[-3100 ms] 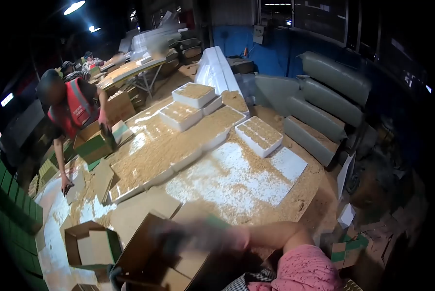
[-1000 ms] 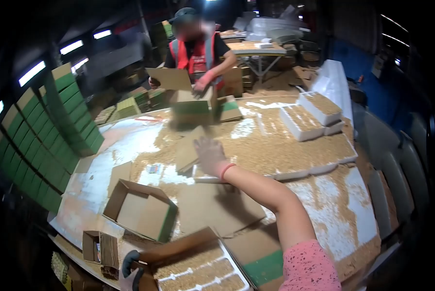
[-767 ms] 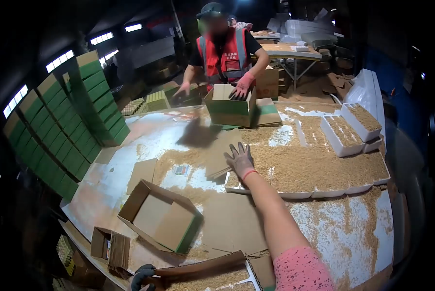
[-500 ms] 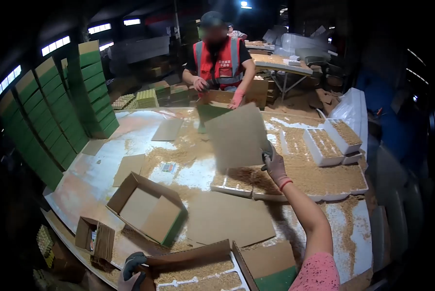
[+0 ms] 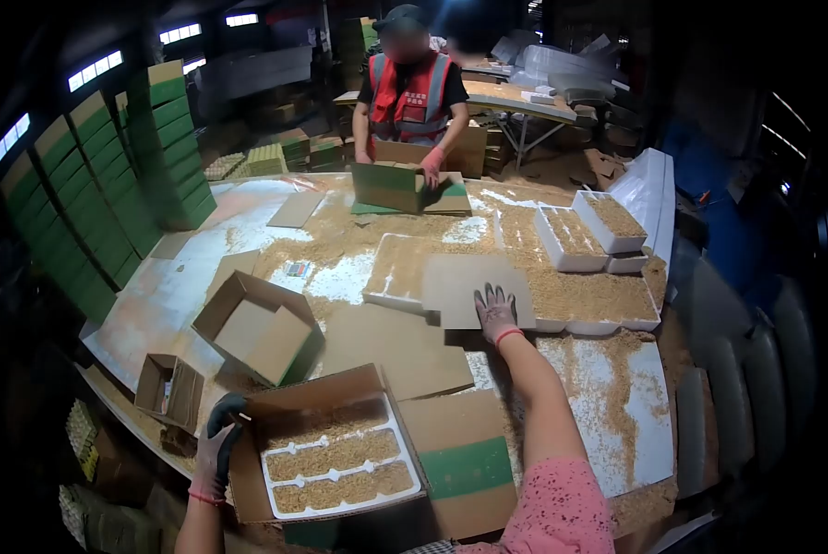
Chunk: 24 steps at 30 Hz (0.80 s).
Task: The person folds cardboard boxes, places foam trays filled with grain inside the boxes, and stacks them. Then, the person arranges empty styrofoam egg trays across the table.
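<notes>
Head view. Lowered cardboard sheet (image 5: 456, 282) from raised tilt half a second earlier to near-level over white tray row (image 5: 594, 327), hiding part of it; contact beneath unclear. Spread right hand (image 5: 499, 314) upon it, fingers apart, not gripping. Hooked left hand (image 5: 216, 443), fingers closed on left wall of open box (image 5: 312, 403), with filled tray (image 5: 334, 475) inside, uncovered. Strewed desk (image 5: 345, 277) with tan shavings. Placed opposite: co-worker (image 5: 405, 92) at carton (image 5: 388, 189). Stacked at left: green boxes (image 5: 174, 138). Lit dim room by high windows (image 5: 96, 71).

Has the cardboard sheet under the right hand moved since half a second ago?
Yes, to the right: against the row of white trays, the cardboard sheet now leaves the leftmost tray largely visible; earlier it hid more.
</notes>
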Each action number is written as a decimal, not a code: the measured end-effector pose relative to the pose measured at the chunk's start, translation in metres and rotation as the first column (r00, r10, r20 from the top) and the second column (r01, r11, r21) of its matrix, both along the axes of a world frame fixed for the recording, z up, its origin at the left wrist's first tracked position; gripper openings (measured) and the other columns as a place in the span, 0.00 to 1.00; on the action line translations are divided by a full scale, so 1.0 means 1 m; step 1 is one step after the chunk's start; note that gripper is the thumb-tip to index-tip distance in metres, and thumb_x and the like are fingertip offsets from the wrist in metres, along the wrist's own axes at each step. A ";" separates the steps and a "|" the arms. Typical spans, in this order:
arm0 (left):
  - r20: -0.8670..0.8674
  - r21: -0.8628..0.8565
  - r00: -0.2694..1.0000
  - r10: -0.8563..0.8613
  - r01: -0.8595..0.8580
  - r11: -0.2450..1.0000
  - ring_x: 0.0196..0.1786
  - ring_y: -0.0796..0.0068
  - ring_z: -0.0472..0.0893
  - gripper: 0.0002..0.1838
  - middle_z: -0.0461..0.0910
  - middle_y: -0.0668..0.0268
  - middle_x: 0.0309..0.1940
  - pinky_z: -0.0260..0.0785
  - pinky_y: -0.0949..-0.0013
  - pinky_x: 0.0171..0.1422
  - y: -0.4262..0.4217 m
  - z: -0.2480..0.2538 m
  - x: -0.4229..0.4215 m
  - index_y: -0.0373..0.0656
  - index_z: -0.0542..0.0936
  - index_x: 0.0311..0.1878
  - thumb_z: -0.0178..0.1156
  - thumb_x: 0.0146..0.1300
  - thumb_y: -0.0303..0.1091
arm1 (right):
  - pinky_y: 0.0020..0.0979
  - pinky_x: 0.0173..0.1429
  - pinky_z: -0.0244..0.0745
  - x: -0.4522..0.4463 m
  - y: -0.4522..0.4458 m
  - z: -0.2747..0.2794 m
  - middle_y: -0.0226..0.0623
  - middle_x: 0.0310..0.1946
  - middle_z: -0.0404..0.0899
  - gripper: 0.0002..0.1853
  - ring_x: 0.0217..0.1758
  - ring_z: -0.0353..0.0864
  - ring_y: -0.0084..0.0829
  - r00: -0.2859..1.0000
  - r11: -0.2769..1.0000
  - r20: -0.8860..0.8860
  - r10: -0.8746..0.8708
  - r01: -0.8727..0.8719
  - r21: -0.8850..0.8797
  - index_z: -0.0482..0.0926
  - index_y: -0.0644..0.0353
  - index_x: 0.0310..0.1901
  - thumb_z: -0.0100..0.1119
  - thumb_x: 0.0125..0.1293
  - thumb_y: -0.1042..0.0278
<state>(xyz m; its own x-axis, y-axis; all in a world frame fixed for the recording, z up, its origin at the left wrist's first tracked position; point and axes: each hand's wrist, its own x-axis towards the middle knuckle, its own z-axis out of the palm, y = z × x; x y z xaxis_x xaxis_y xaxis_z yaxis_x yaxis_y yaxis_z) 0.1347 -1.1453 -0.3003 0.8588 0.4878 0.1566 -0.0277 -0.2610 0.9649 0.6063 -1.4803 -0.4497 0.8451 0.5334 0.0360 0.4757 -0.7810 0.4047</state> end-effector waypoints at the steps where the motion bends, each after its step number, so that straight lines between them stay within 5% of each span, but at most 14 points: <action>1: -0.007 -0.027 1.000 -0.005 0.005 1.000 0.64 0.69 0.69 0.16 0.74 0.62 0.57 0.57 0.70 0.69 0.004 -0.001 0.000 0.37 0.76 0.52 0.53 0.61 0.22 | 0.56 0.71 0.55 0.003 0.004 0.000 0.46 0.74 0.51 0.31 0.76 0.54 0.48 1.000 1.000 0.006 0.019 -0.019 0.014 0.53 0.54 0.73 0.44 0.70 0.60; 3: -0.018 0.012 0.999 0.034 -0.034 0.999 0.61 0.71 0.70 0.16 0.74 0.63 0.56 0.59 0.70 0.67 0.005 -0.002 -0.002 0.37 0.76 0.53 0.53 0.61 0.22 | 0.48 0.65 0.68 0.005 0.018 0.000 0.45 0.72 0.57 0.28 0.70 0.66 0.45 0.942 0.983 -0.335 0.015 0.048 0.178 0.55 0.53 0.72 0.40 0.70 0.67; 6: 0.012 0.008 1.000 -0.016 0.016 1.000 0.53 0.75 0.73 0.17 0.76 0.67 0.53 0.64 0.71 0.61 0.002 -0.001 0.003 0.39 0.76 0.54 0.54 0.61 0.24 | 0.42 0.51 0.77 -0.056 0.039 0.113 0.43 0.59 0.73 0.22 0.53 0.80 0.42 0.981 0.923 -0.127 0.147 -0.090 0.374 0.67 0.51 0.64 0.46 0.68 0.63; 7: 0.009 0.004 1.000 0.007 -0.007 1.000 0.53 0.75 0.73 0.17 0.76 0.67 0.53 0.64 0.71 0.61 0.009 -0.005 0.008 0.39 0.76 0.54 0.54 0.61 0.24 | 0.42 0.43 0.78 -0.087 0.044 0.151 0.43 0.49 0.77 0.18 0.43 0.81 0.41 0.917 0.696 0.274 0.291 -0.400 0.596 0.73 0.52 0.57 0.52 0.65 0.63; 9: -0.120 0.096 0.992 -0.048 0.060 0.994 0.53 0.74 0.74 0.19 0.76 0.66 0.52 0.65 0.72 0.61 0.019 -0.011 0.012 0.37 0.75 0.55 0.55 0.60 0.25 | 0.37 0.28 0.77 -0.155 0.055 0.226 0.39 0.35 0.73 0.21 0.30 0.78 0.38 0.688 0.417 0.563 0.457 -0.725 0.548 0.74 0.51 0.57 0.57 0.60 0.69; 12: -0.053 -0.309 0.997 -0.063 0.044 0.950 0.58 0.74 0.72 0.26 0.76 0.64 0.54 0.65 0.70 0.64 0.004 0.012 0.021 0.36 0.72 0.61 0.56 0.55 0.24 | 0.32 0.18 0.72 -0.279 0.073 0.249 0.38 0.39 0.71 0.28 0.19 0.74 0.31 0.416 0.214 0.365 0.833 -0.850 0.482 0.66 0.43 0.66 0.48 0.64 0.72; 13: -0.021 -0.372 0.999 -0.048 0.036 0.927 0.62 0.75 0.70 0.31 0.74 0.64 0.58 0.64 0.70 0.66 0.009 0.003 0.026 0.36 0.70 0.64 0.57 0.53 0.23 | 0.31 0.17 0.71 -0.317 0.076 0.246 0.41 0.40 0.70 0.28 0.19 0.74 0.31 0.388 0.327 0.081 0.918 -0.857 0.399 0.65 0.41 0.67 0.44 0.66 0.72; 14: 0.091 -0.317 0.995 -0.036 0.063 0.946 0.63 0.74 0.69 0.33 0.72 0.63 0.59 0.62 0.70 0.68 0.017 -0.008 0.031 0.36 0.67 0.66 0.57 0.52 0.22 | 0.32 0.21 0.73 -0.330 0.090 0.183 0.45 0.41 0.70 0.28 0.23 0.76 0.33 0.229 0.246 -0.096 0.969 -0.836 0.491 0.63 0.41 0.69 0.40 0.67 0.73; 15: 0.205 -0.254 0.978 -0.029 0.082 0.964 0.64 0.72 0.68 0.36 0.71 0.61 0.61 0.59 0.69 0.70 0.021 -0.015 0.032 0.37 0.65 0.68 0.56 0.52 0.22 | 0.30 0.23 0.74 -0.351 0.094 0.182 0.51 0.44 0.71 0.28 0.24 0.78 0.31 0.239 0.267 -0.247 0.939 -0.960 0.084 0.60 0.42 0.70 0.38 0.68 0.72; 17: 0.287 -0.249 0.955 -0.072 0.147 0.957 0.67 0.69 0.66 0.37 0.69 0.59 0.63 0.53 0.69 0.73 0.018 -0.010 0.029 0.37 0.63 0.70 0.54 0.52 0.20 | 0.33 0.31 0.78 -0.352 0.102 0.161 0.54 0.48 0.72 0.27 0.31 0.81 0.35 0.193 0.324 -0.465 0.864 -0.920 0.220 0.61 0.47 0.69 0.41 0.68 0.72; 19: 0.202 -0.267 0.979 -0.036 0.091 0.959 0.69 0.68 0.62 0.37 0.64 0.60 0.65 0.54 0.69 0.72 0.018 -0.005 0.028 0.38 0.62 0.71 0.57 0.54 0.22 | 0.39 0.43 0.79 -0.337 0.097 0.164 0.53 0.53 0.73 0.24 0.41 0.81 0.43 0.007 0.383 -0.494 0.870 -0.639 0.667 0.65 0.52 0.66 0.46 0.69 0.66; 20: 0.158 -0.180 0.982 -0.105 0.133 0.975 0.67 0.68 0.64 0.34 0.64 0.61 0.64 0.57 0.69 0.70 0.033 -0.012 0.020 0.40 0.64 0.69 0.58 0.55 0.23 | 0.41 0.50 0.77 -0.325 0.087 0.188 0.51 0.54 0.73 0.23 0.47 0.79 0.47 0.105 0.390 -0.430 0.897 -0.647 0.655 0.66 0.54 0.65 0.47 0.69 0.64; 22: 0.131 -0.580 0.981 -0.144 0.194 0.791 0.63 0.67 0.68 0.30 0.66 0.59 0.61 0.63 0.68 0.65 0.042 0.000 -0.013 0.41 0.62 0.66 0.59 0.60 0.28 | 0.43 0.57 0.75 -0.293 0.056 0.211 0.49 0.56 0.73 0.23 0.52 0.77 0.51 0.188 0.386 -0.358 0.914 -0.669 0.635 0.68 0.57 0.65 0.49 0.69 0.63; 24: 0.064 -0.650 0.948 -0.311 0.276 0.708 0.63 0.65 0.68 0.32 0.65 0.56 0.63 0.63 0.66 0.66 0.050 -0.004 -0.039 0.40 0.58 0.67 0.59 0.63 0.35 | 0.42 0.66 0.67 -0.271 0.004 0.188 0.52 0.60 0.70 0.26 0.60 0.72 0.52 0.532 0.392 -0.058 0.845 -0.540 0.745 0.69 0.64 0.63 0.50 0.63 0.66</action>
